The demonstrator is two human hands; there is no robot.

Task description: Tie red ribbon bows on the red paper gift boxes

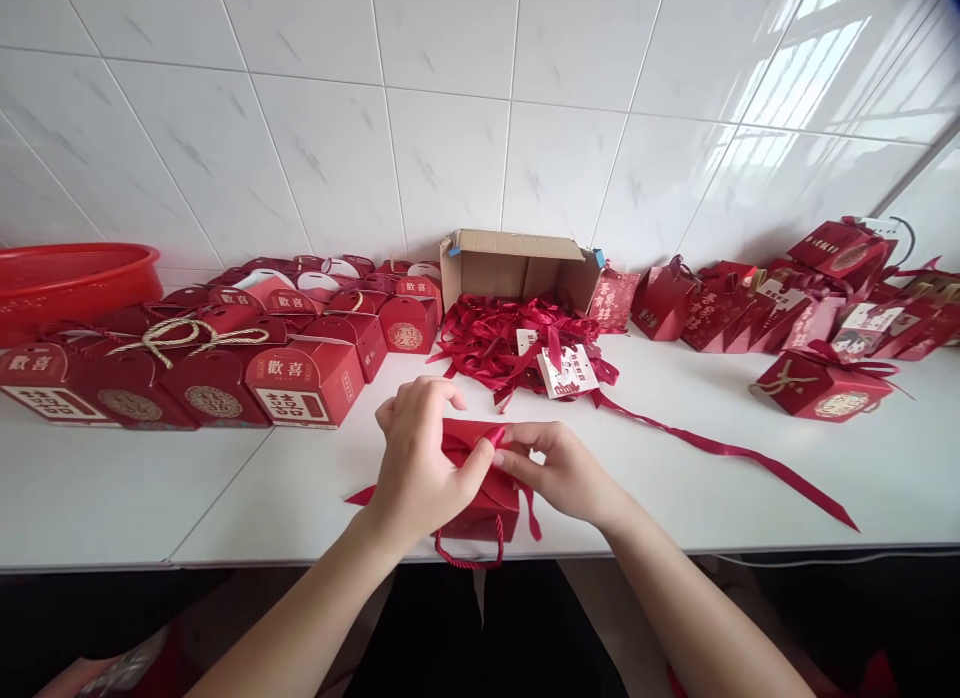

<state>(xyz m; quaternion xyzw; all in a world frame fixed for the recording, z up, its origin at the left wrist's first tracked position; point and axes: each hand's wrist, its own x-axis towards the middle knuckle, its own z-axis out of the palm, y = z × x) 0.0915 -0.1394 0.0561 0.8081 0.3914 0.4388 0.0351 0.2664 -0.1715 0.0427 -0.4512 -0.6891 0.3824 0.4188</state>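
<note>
A small red gift box [480, 523] sits at the table's front edge between my hands, with a twisted red cord handle [469, 563] hanging over the edge. Around its top runs a red satin ribbon [495, 435], its ends sticking out to the left and right. My left hand [427, 463] curves over the box's left side, fingers bent and thumb pressed against the ribbon; part of its grip is hidden. From the right, my right hand [562, 473] pinches the same ribbon between thumb and fingers.
Behind the box, a pile of red ribbons [487, 348] with white tags [568, 371] spills from an open cardboard box [517, 240]. Rows of red gift boxes [304, 383] fill the left; ribboned ones [825, 383] stand right. A red basin [75, 278] is far left. One long ribbon [735, 453] trails rightward.
</note>
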